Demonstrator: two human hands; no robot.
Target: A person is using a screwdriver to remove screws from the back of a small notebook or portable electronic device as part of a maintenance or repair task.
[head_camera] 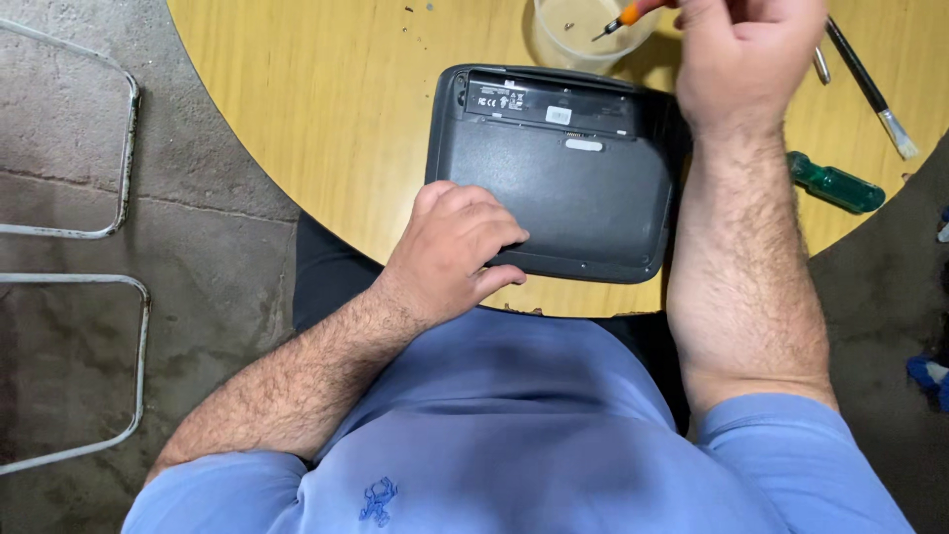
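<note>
On the round wooden table (326, 109), a dark laptop (554, 183) lies underside up, centred just ahead of the person. Left hand (457, 252) rests curled on its 7 o'clock corner, fingers together, pressing the casing flat. Right hand (746, 59), at 1 o'clock, is closed on a small orange-handled screwdriver (621, 18), tip hanging over a clear plastic cup (583, 35) beyond the laptop's far edge; a small dark bit or two, perhaps screws, lies inside. At 3 o'clock: green-handled screwdriver (835, 183); beyond it a thin brush (870, 89).

Judgement: keep the left palm bearing down so the casing cannot skate. Hold the driver upright and its tip low in the cup.
</note>
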